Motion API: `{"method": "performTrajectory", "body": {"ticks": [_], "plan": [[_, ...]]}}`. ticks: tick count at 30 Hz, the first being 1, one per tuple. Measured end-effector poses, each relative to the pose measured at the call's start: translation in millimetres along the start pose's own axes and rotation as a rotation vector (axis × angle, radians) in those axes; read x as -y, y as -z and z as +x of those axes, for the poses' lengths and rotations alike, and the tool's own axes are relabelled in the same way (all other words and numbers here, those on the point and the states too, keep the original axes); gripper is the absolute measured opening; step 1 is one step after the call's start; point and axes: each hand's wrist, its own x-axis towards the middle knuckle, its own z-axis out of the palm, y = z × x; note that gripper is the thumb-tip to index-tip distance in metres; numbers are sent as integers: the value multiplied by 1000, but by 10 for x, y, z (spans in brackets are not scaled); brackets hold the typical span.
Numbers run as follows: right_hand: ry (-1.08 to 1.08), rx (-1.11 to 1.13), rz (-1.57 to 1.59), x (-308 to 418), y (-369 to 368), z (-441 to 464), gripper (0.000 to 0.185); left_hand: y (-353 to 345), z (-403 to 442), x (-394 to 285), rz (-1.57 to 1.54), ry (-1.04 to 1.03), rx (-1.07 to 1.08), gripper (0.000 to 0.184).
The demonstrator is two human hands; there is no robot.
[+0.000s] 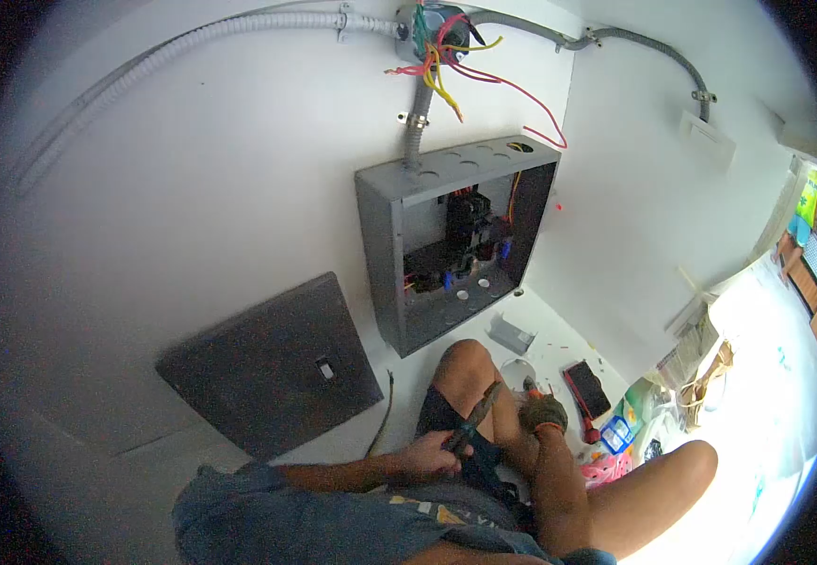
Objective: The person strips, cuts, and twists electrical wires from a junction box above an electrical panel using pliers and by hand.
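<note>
My left hand [432,457] is bare and closed around the handle of a long dark tool [474,419] that looks like pliers, its tip pointing up and away from me over my thigh. On my right hand [544,412] is a dark work glove with an orange cuff. Its fingers are curled, and a small grey and orange thing [531,385] shows at them, too small to name. Beyond both hands, an open grey electrical panel box [382,250] stands against the wall, with black breakers [468,221] and wires inside.
A dark panel cover [267,367] leans on the wall at left. Above the box, a junction box [418,38] spills red, yellow and green wires, with conduit [239,30] running sideways. A metal piece [512,334], a black case [587,389] and bags [681,395] lie at right.
</note>
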Motion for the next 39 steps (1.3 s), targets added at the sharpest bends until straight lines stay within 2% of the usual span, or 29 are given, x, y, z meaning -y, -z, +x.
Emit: {"method": "performTrajectory", "body": {"ticks": [2, 4, 5, 6, 7, 8, 9, 10, 11, 12, 13, 15, 16, 17, 18, 19, 21, 22, 25, 26, 27, 28, 29, 30, 32, 35, 36, 38, 39], "plan": [[8, 24, -56, -79, -123, 117, 44, -5, -244, -81, -162, 28, 70, 58], [305, -155, -73, -154, -84, 226, 47, -80, -617, -580, 287, 195, -243, 70], [211, -204, 555, -176, -200, 434, 45, -58, -636, -478, 279, 201, -230, 70], [-3, -124, 579, 626, 955, -190, 38, -39, -630, -326, 207, 162, -218, 74], [129, -270, 664, 491, 708, 192, 41, -19, -607, -250, 139, 118, -210, 77], [206, -370, 734, 702, 1044, 114, 41, -39, -641, -340, 136, 116, -208, 77], [279, -341, 1050, 940, 1368, 19, 44, -80, -720, -512, 178, 110, -271, 66], [580, -299, 1413, 1114, 1514, -67, 58, -86, -760, -620, 220, 106, -332, 54], [707, -182, 1574, 1248, 1684, -160, 71, -53, -745, -654, 217, 109, -323, 54], [790, 10, 1875, 1400, 1841, -246, 80, -13, -712, -682, 153, 54, -291, 43], [791, 3, 1871, 1517, 1993, -346, 80, 16, -674, -685, 90, -5, -260, 33], [860, 384, 2228, 1706, 2278, -554, 67, 112, -554, -519, -46, -61, -208, 27], [861, 379, 2227, 1798, 2459, -645, 67, 148, -525, -469, -182, -114, -159, 22], [731, 224, 1996, 1881, 2652, -719, 59, 166, -561, -556, -180, -116, -155, 22], [605, 80, 1761, 1936, 2799, -709, 51, 210, -624, -741, -104, -143, -189, 22], [609, 74, 1764, 1963, 2879, -561, 51, 253, -673, -918, -28, -170, -223, 21], [579, -676, 792, 2059, 3029, -352, 38, 320, -709, -1124, -5, -238, -264, 25], [687, -858, 416, 2026, 3181, -424, 30, 355, -730, -1257, 13, -310, -310, 29], [679, -950, 245, 2165, 3477, -465, 26, 415, -1027, -2023, 163, -173, -443, 43], [645, -938, 165, 2196, 3534, -440, 35, 470, -984, -2059, 165, -174, -445, 43], [644, -942, 166, 2203, 3556, -387, 35, 542, -904, -2057, 149, -334, -490, 48], [680, -1059, 144, 2196, 3553, -314, 39, 617, -815, -2055, 131, -494, -533, 53], [717, -1176, 119, 2191, 3559, -274, 43, 704, -708, -2067, 129, -500, -534, 53], [722, -1179, 117, 2194, 3586, -285, 43, 799, -600, -2093, 32, -583, -514, 52], [793, -1191, 77, 2199, 3620, -310, 65, 939, -494, -2191, -70, -663, -494, 52], [814, -1276, -44, 2252, 3687, -216, 71, 1078, -418, -2382, -97, -719, -404, 52], [813, -1274, -44, 2280, 3698, -245, 71, 1080, -418, -2454, -117, -728, -398, 51], [642, -1098, 111, 2346, 3762, -348, 50, 1073, -438, -2583, -137, -737, -392, 50], [643, -1098, 113, 2342, 3810, -396, 50, 1068, -460, -2642, -153, -720, -382, 64]]}}
